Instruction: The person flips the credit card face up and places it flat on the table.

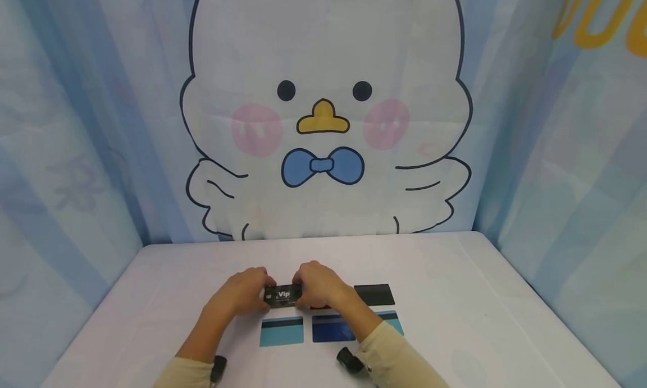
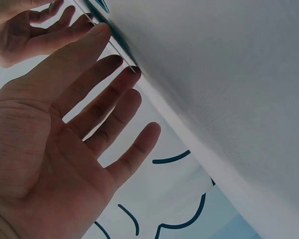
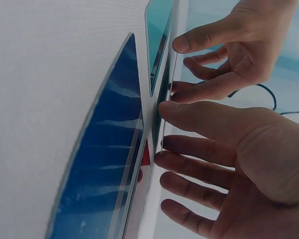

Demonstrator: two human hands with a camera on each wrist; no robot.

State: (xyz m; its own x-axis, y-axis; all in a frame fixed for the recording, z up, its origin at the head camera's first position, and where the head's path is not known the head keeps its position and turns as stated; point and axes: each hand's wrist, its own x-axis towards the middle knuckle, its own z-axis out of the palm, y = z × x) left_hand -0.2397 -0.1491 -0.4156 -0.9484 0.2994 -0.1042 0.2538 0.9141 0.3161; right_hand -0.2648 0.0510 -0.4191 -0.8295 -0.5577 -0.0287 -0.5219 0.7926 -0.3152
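A black card [image 1: 283, 295] with "Vip" printed on it is between the two hands. At its left end my left hand [image 1: 245, 291] pinches it, thumb on the near edge and fingers at the far edge. My right hand [image 1: 322, 287] pinches the opposite end the same way. From the left wrist view, the card is a thin line along the left hand's [image 2: 74, 129] thumb and fingertips. The right wrist view shows the right hand [image 3: 239, 154] with its thumb and fingers at the card's edge. Whether the card touches the table is hard to tell.
Nearer the body lie a light blue card [image 1: 281, 333], a dark blue card [image 1: 331, 329] and another light blue card [image 1: 391, 320], partly behind the right arm. A plain black card [image 1: 375, 295] lies right. A red-edged card [image 3: 145, 155] is mostly hidden. All are on the white table [image 1: 455, 298].
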